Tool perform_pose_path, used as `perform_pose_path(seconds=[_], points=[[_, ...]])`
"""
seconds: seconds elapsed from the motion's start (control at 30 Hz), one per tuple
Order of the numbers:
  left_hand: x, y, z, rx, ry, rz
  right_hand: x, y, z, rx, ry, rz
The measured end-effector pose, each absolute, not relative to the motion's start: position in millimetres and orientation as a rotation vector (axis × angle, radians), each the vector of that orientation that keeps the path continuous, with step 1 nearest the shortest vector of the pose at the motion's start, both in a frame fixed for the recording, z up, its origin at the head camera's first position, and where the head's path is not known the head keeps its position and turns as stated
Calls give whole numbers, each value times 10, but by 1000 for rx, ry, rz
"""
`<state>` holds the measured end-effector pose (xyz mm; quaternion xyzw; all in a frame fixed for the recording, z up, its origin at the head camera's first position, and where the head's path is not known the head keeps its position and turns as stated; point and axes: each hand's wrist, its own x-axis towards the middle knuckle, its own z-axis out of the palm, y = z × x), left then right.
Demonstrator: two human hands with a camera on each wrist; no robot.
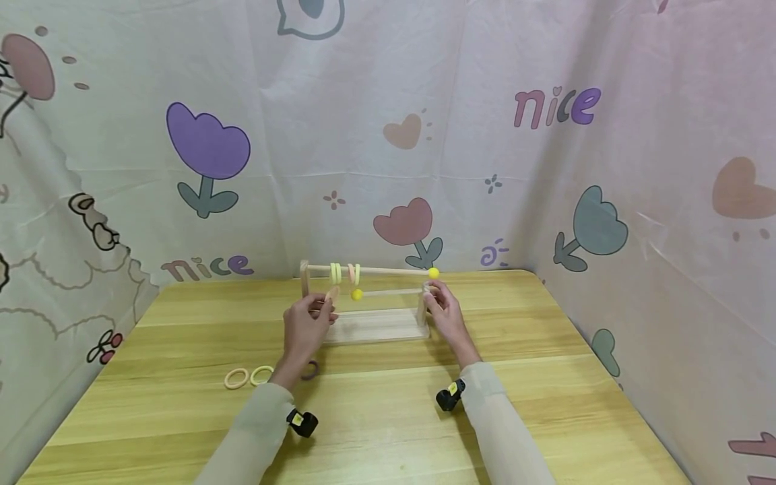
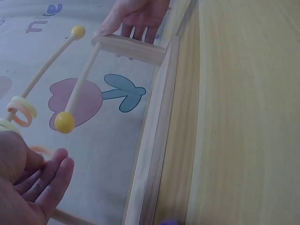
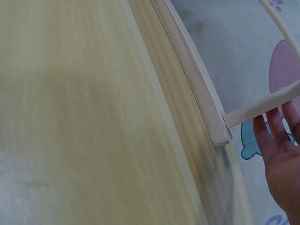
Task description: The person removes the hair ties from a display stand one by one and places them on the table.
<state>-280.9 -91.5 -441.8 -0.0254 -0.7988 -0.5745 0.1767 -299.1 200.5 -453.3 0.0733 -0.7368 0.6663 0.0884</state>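
Note:
A wooden rack (image 1: 378, 326) stands on the table, with a post at each end and two rods tipped with yellow balls. Several pale green and orange rings (image 1: 351, 273) hang on its upper rod (image 1: 394, 271). My left hand (image 1: 306, 328) pinches an orange ring (image 1: 332, 293) left of the lower rod's yellow ball (image 1: 357, 294); in the left wrist view the fingers hide most of that ring (image 2: 41, 150). My right hand (image 1: 445, 311) grips the rack's right post (image 3: 262, 105), thumb near its top and fingers behind it.
On the table left of my left forearm lie an orange ring (image 1: 236, 378) and a yellow ring (image 1: 262, 375), the latter close to the wrist. A dark purple ring (image 1: 311, 370) lies just right of that forearm. A printed cloth (image 1: 339, 135) hangs behind the table (image 1: 388, 417).

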Motion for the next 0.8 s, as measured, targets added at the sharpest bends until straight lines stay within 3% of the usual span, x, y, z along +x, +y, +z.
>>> perform_pose_path(seconds=[0.8], points=[[-2591, -1171, -4271, -517, -2543, -1351, -2979, 1998, -4534, 234, -2171, 1985]])
